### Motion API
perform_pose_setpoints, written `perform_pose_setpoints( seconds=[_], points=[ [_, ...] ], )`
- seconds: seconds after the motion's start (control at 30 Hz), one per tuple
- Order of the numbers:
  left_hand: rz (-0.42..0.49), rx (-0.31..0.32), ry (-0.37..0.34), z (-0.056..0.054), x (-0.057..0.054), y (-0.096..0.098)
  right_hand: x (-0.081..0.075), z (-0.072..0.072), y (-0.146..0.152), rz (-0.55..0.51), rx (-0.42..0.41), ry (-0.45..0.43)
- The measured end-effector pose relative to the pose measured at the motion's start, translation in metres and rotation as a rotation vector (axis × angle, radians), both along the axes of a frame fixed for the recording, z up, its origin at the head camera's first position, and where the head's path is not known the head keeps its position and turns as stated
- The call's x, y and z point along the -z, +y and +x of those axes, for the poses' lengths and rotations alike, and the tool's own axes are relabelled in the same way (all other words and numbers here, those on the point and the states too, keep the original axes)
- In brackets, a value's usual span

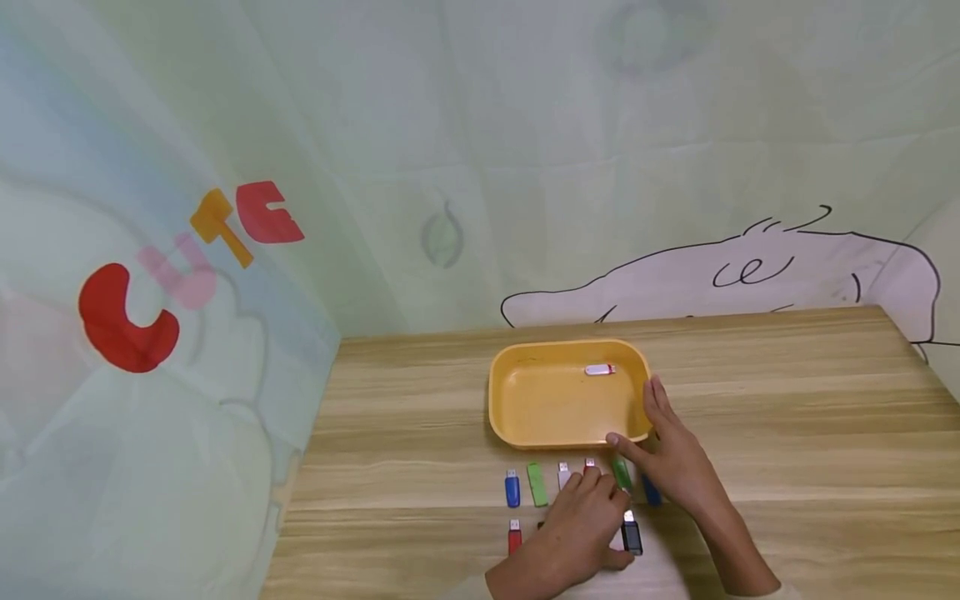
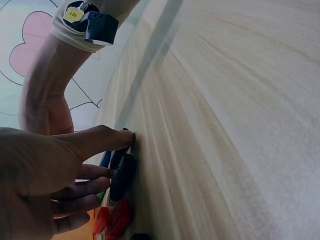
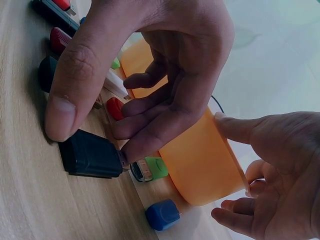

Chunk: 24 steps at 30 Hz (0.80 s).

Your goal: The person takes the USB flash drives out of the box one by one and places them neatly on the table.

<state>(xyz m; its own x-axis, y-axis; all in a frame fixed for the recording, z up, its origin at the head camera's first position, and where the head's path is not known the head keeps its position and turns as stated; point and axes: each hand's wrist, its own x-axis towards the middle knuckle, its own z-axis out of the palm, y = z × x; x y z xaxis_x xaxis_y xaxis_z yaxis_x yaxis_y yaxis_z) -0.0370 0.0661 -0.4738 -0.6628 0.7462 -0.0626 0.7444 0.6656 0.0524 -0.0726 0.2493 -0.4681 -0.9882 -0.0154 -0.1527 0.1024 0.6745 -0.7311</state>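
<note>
My left hand (image 1: 576, 525) is low over the sticks, its thumb and index fingertip at opposite ends of a black USB flash drive (image 3: 90, 154) that lies on the table. My right hand (image 1: 686, 467) holds the near right corner of a yellow plastic tray (image 1: 547, 412), with the thumb on the front rim and the fingers along the right side. Inside the tray lies a white and red USB flash drive (image 1: 598, 370). My left hand partly hides a white stick (image 1: 563, 475), a red stick (image 1: 589, 463) and others under it.
Left of my left hand lie a blue stick (image 1: 512, 490), a light green one (image 1: 537, 485) and a red one (image 1: 514, 537). Another green stick (image 1: 622, 473) and a dark blue one (image 1: 652, 492) lie near the right hand. A printed curtain (image 1: 420, 167) hangs behind the wooden table (image 1: 405, 425).
</note>
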Motion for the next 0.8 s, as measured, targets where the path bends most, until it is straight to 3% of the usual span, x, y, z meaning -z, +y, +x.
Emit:
perform_pose_setpoints(
  seconds=[0.2,0.4,0.67,0.8],
  points=[
    [-0.002,-0.003,-0.010,-0.001,-0.002,-0.001,0.000,0.000,-0.001,0.001,0.000,-0.005],
    [0.013,-0.005,-0.017,-0.004,-0.015,-0.004,-0.001,0.000,-0.001,-0.004,-0.001,-0.007],
    [0.072,-0.012,-0.007,-0.016,-0.030,-0.012,0.000,0.000,-0.002,-0.001,-0.003,0.005],
    [0.091,-0.044,-0.046,-0.024,-0.036,-0.014,0.001,0.000,-0.001,-0.004,-0.003,0.006]
  ],
)
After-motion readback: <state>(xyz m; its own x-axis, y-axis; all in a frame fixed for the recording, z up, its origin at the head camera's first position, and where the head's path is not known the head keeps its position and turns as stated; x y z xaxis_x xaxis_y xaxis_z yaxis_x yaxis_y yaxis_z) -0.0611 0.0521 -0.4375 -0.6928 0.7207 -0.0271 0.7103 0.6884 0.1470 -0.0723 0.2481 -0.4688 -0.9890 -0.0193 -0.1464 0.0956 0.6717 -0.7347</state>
